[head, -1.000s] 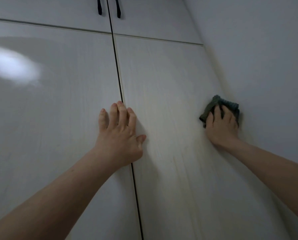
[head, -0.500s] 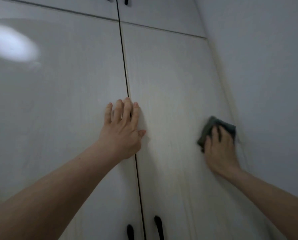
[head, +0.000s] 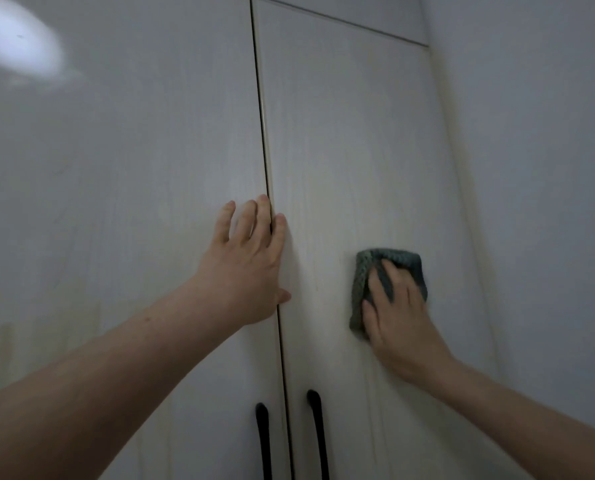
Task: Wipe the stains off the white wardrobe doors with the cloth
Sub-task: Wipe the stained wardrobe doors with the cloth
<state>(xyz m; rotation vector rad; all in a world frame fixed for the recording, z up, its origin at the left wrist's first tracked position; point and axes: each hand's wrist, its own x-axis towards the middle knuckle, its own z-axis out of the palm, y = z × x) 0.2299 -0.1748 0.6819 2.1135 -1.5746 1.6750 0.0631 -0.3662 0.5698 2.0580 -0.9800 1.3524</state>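
Two tall white wardrobe doors fill the view, the left door (head: 122, 188) and the right door (head: 344, 140), split by a dark vertical seam. My right hand (head: 401, 317) presses a folded grey-green cloth (head: 365, 271) flat against the right door, near its right side. My left hand (head: 251, 265) lies flat and spread across the seam, holding nothing. Faint yellowish streaks show low on the left door (head: 8, 344).
Two black vertical handles, the left handle (head: 263, 441) and the right handle (head: 318, 434), sit at the bottom beside the seam. A plain wall (head: 538, 168) meets the right door's edge. Upper cabinet doors (head: 358, 12) begin above a horizontal gap. A bright light reflection (head: 19, 46) glares at top left.
My right hand has slid the cloth down and left across the right door, away from the wall edge. The view has tilted down, bringing the lower handles in. My left hand stays on the seam.
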